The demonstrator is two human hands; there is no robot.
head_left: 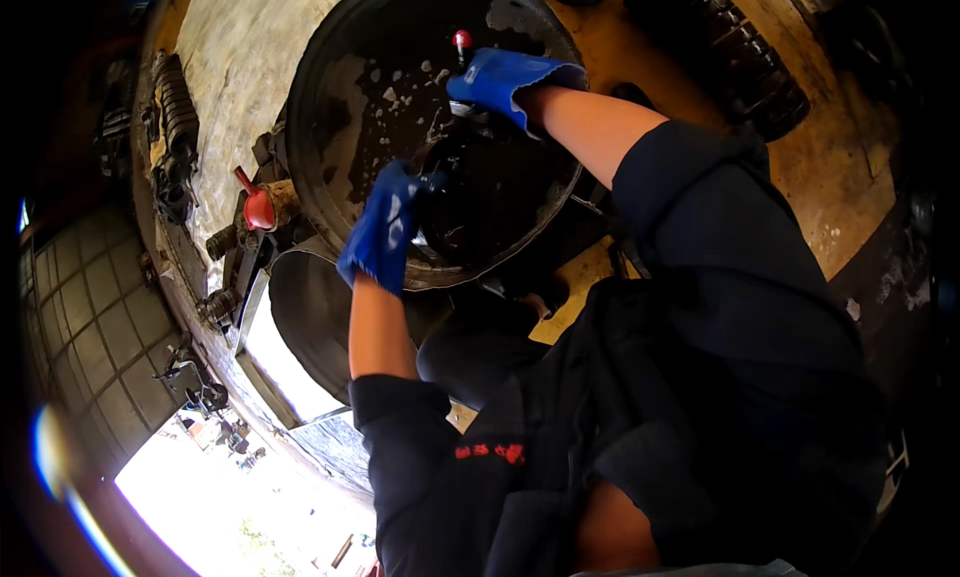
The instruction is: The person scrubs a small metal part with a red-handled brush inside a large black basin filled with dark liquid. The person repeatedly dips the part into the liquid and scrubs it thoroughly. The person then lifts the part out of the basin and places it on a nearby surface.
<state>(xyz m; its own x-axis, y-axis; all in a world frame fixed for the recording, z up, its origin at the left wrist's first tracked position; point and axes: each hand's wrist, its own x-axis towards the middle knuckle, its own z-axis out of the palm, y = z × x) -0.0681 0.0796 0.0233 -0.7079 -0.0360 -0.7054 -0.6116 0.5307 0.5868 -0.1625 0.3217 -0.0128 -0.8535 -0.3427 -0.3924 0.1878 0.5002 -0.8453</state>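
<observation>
Gloved hands (385, 232) (497, 79) on dark part (470, 192) over basin (330, 107).

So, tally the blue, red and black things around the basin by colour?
Blue: 2, the gloved left hand and right hand.
Red: 2, the funnel and the knob.
Black: 2, the basin and the part in it.
Total: 6

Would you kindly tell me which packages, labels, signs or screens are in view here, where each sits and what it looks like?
Small red embroidered marking: on the chest of the person's dark work jacket, lower middle of the picture; a short row of red shapes on black cloth.
No packages, signs or screens show around the round black basin or the blue-gloved left hand and right hand.
</observation>
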